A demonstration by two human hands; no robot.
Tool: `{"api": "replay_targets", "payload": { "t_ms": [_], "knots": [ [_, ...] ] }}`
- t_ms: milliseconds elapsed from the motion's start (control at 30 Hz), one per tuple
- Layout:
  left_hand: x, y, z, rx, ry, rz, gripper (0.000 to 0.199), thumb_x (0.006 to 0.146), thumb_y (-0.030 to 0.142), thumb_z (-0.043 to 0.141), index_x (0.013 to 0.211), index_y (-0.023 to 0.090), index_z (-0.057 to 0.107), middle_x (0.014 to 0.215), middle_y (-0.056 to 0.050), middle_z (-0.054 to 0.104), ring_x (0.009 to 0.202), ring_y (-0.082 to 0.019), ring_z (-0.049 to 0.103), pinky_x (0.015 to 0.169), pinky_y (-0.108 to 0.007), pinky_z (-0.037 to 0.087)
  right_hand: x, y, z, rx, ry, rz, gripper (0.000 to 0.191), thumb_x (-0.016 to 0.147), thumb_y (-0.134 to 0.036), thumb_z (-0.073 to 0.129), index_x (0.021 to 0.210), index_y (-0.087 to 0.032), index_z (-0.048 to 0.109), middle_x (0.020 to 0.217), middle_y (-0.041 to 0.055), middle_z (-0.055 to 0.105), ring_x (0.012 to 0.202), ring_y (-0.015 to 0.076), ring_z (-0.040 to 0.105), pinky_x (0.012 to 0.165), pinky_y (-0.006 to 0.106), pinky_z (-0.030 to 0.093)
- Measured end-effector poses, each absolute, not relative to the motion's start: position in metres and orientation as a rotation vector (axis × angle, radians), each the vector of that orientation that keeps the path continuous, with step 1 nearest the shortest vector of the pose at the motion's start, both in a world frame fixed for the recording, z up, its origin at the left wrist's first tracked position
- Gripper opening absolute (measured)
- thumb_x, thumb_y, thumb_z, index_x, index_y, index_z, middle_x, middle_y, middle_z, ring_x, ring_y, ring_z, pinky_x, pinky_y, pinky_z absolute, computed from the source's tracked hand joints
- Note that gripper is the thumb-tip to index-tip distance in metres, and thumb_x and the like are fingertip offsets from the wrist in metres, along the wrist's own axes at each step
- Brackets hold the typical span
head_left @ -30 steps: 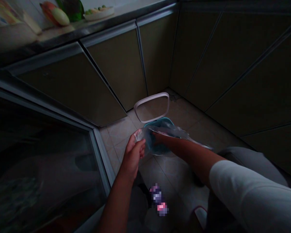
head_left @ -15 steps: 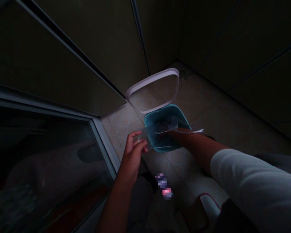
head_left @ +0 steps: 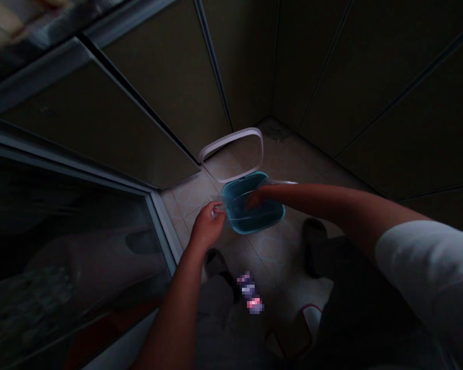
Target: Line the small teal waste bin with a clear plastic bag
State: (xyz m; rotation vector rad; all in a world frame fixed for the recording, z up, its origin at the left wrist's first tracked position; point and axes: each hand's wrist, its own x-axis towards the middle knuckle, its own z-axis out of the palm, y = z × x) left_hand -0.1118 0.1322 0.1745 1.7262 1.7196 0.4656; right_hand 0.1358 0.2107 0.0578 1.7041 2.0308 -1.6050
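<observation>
A teal bin (head_left: 254,227) stands on the tiled floor, with a white rim frame (head_left: 231,137) tilted up behind it. A clear plastic bag (head_left: 237,210) stretches across the bin's mouth, partly inside it. At the bin's left side, my left hand (head_left: 209,222) is closed on the edge of the bag. My right hand (head_left: 256,197) reaches in from the right, over or inside the mouth within the clear plastic; its fingers are dim and blurred, and their pose cannot be made out.
Dark cabinet panels (head_left: 154,113) rise behind the bin and on the right. A glass-fronted door (head_left: 81,231) is at the left. My slippered feet and a pixelated object (head_left: 250,293) are on the near side.
The view has shifted, and the bin appears slightly smaller. My right hand has moved up and left relative to the bin, its forearm now flatter. My left hand still holds the bag edge.
</observation>
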Motion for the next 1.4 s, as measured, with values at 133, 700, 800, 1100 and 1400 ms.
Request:
{"api": "replay_targets", "payload": {
  "t_ms": [133, 700, 800, 1100, 1400],
  "knots": [
    [-0.12, 0.139, 0.169, 1.741, 1.769, 0.419, 0.039, 0.089, 0.026, 0.061, 0.126, 0.017, 0.07, 0.101, -0.007, 0.073, 0.092, -0.02, 0.069, 0.089, -0.031, 0.053, 0.157, 0.248, 0.104, 1.505, 1.694, -1.66, 0.028, 0.084, -0.04, 0.079, 0.106, -0.022, 0.081, 0.095, 0.007, 0.077, 0.08, 0.0201, 0.073, 0.08, 0.035, 0.058],
    [-0.092, 0.113, 0.198, 2.775, 1.482, -0.12, 0.037, 0.096, 0.016, 0.05, 0.123, 0.025, 0.073, 0.12, -0.013, 0.068, 0.117, -0.03, 0.058, 0.102, -0.047, 0.041, 0.231, 0.133, 0.173, 1.837, 2.566, -0.666, 0.034, 0.093, -0.024, 0.059, 0.123, -0.025, 0.074, 0.124, 0.0036, 0.075, 0.111, 0.0227, 0.07, 0.094, 0.028, 0.05],
    [-0.089, 0.12, 0.179, 2.711, 1.405, -0.258, 0.038, 0.099, 0.024, 0.051, 0.132, 0.022, 0.069, 0.123, -0.014, 0.071, 0.115, -0.031, 0.064, 0.1, -0.045, 0.044, 0.23, 0.128, 0.158, 1.813, 2.489, -0.67, 0.043, 0.092, -0.024, 0.062, 0.133, -0.026, 0.07, 0.131, 0.0046, 0.072, 0.116, 0.0248, 0.068, 0.096, 0.03, 0.05],
    [-0.108, 0.141, 0.131, 2.468, 1.384, -0.277, 0.027, 0.089, 0.041, 0.071, 0.11, 0.026, 0.079, 0.11, -0.009, 0.077, 0.104, -0.026, 0.07, 0.088, -0.033, 0.05, 0.228, 0.14, 0.126, 1.667, 2.435, -0.593, 0.057, 0.088, -0.022, 0.066, 0.143, -0.032, 0.062, 0.145, 0.0071, 0.061, 0.123, 0.0291, 0.064, 0.097, 0.035, 0.051],
    [-0.13, 0.137, 0.119, 2.402, 1.293, -0.25, 0.021, 0.087, 0.033, 0.069, 0.103, 0.026, 0.08, 0.106, -0.006, 0.078, 0.099, -0.023, 0.069, 0.081, -0.029, 0.048, 0.237, 0.156, 0.118, 1.587, 2.367, -0.783, 0.024, 0.089, -0.024, 0.065, 0.109, -0.021, 0.077, 0.104, 0.006, 0.076, 0.09, 0.018, 0.069, 0.075, 0.024, 0.045]
  ]
}}
